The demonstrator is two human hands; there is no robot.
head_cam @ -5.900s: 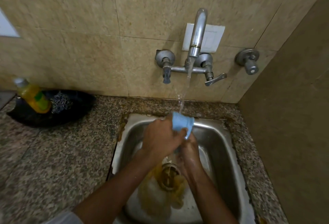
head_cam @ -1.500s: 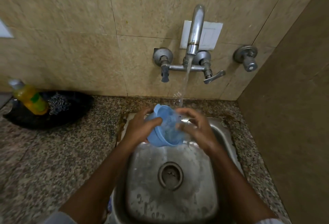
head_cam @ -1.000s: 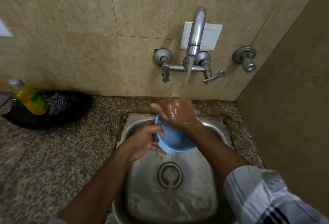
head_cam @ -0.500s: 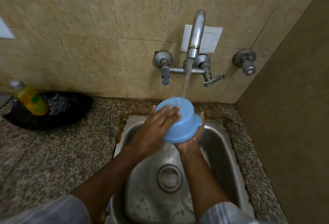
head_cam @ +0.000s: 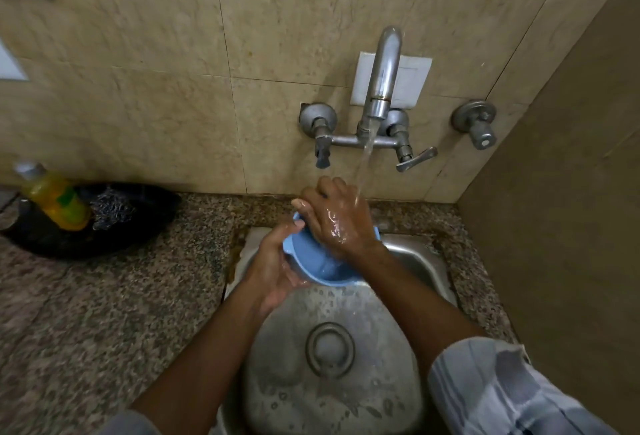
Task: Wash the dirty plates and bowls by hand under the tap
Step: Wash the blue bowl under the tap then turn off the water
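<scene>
A small light-blue plastic bowl (head_cam: 313, 263) is held open side up over the back of the steel sink (head_cam: 426, 261). My left hand (head_cam: 277, 266) grips its left rim and underside. My right hand (head_cam: 332, 221) reaches into the bowl from above, fingers curled against its far inner wall, wet and shiny. Water runs from the wall tap (head_cam: 382, 78) onto the back of my right hand. Much of the bowl's inside is hidden by that hand.
The sink basin holds only its round drain (head_cam: 329, 348) and water drops. On the speckled granite counter (head_cam: 104, 313) at left a black dish (head_cam: 114, 227) carries a yellow soap bottle (head_cam: 55, 197) and a steel scrubber (head_cam: 110, 208). A wall stands close on the right.
The bowl was upside down under the stream half a second ago; it is now turned open side up and lower, with my right hand moved from beneath it to inside it.
</scene>
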